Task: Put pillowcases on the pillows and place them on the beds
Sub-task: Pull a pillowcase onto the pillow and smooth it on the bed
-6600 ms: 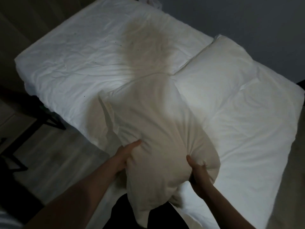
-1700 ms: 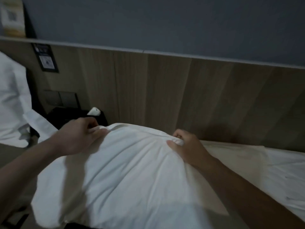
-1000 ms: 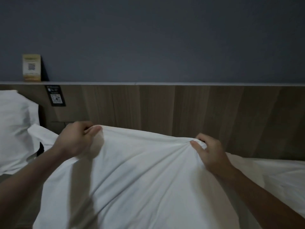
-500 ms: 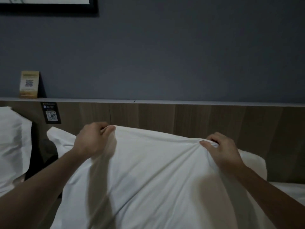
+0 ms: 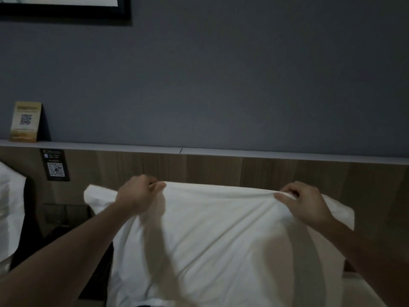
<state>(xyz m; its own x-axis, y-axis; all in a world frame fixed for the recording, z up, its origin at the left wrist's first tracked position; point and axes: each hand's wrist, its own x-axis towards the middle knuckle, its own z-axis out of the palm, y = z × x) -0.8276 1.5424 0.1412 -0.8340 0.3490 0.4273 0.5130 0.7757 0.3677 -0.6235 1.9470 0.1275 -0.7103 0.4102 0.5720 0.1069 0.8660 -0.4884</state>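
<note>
Since half a second ago, both hands have been spread wider along the top edge of the pillow (image 5: pixel 221 235), which has been lifted slightly higher against the headboard panel (image 5: pixel 221 169). That top edge is pinched by the left hand (image 5: pixel 138 196) at about 10 o'clock of the pillow, fabric being clamped between curled fingers and thumb. At about 2 o'clock it is gripped the same way by the right hand (image 5: pixel 305 204), and the cloth is pulled taut in a ridge between the two grips. Loose pillowcase corners are left projecting past each hand, toward 9 and 3 o'clock. The pillow is held upright, close before the wooden panel; whether it touches cannot be told. Bed linen (image 5: pixel 363 289) is seen at 4 o'clock. Open panel is left at 3 o'clock. At 9 o'clock a dark gap is bounded by another white pillow (image 5: pixel 10 209). Above, a ledge (image 5: pixel 265 154) carries a small card (image 5: pixel 25 121) at 10 o'clock.
</note>
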